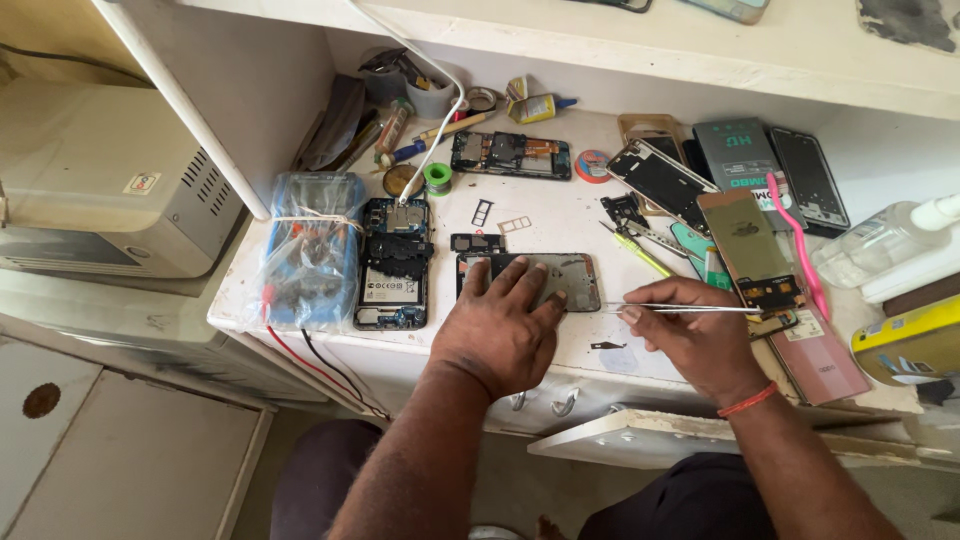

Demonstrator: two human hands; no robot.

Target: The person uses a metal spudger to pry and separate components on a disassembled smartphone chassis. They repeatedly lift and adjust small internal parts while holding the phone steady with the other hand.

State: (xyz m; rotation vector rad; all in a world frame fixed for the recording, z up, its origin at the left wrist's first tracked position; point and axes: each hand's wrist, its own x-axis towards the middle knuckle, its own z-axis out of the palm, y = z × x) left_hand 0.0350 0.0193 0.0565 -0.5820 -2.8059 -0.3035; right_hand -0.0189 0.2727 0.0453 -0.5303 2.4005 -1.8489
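Note:
My left hand (503, 325) lies flat on a dark phone frame (578, 280) on the white bench, fingers spread and pressing it down. My right hand (690, 330) pinches metal tweezers (690, 307) that lie level, one end at the frame's right edge and the other reaching right to a brown phone back panel (745, 245). An opened phone with its board bare (393, 265) lies to the left of my left hand.
A blue multimeter in a plastic bag (310, 245) sits at the bench's left edge. Another opened phone (510, 155), loose screens (810, 175), a pink tool (795, 240), a clear bottle (880, 240) and a yellow box (905, 345) crowd the back and right.

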